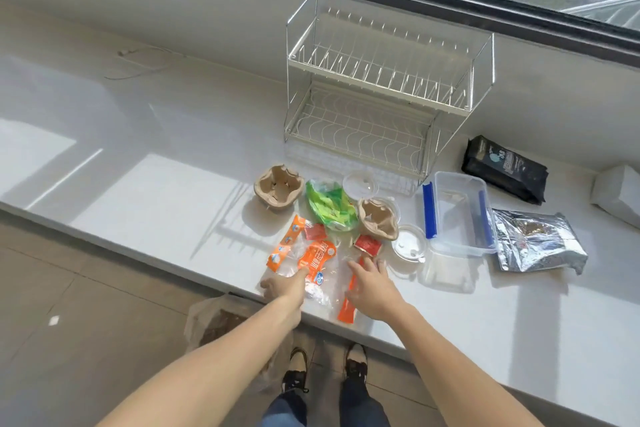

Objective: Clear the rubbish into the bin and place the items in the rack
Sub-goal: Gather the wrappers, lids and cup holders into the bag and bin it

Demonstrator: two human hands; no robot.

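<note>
Orange-and-clear plastic wrappers (313,258) lie at the counter's front edge. My left hand (286,285) reaches onto them with fingers stretched, touching the wrapper. My right hand (372,284) is spread flat over a long orange wrapper (347,308). Behind them are a green bag (330,204), two red sauce packets (367,244), two brown paper cup holders (278,186) and clear lids (408,242). A clear box with blue clips (457,213), a silver pouch (535,241) and a black bag (505,166) sit to the right. The white wire rack (384,97) stands empty behind.
A bin lined with a clear bag (214,322) stands on the tiled floor below the counter edge, left of my feet. A white box (618,191) is at the far right. A window runs along the back wall. A thin cable (135,62) lies far left.
</note>
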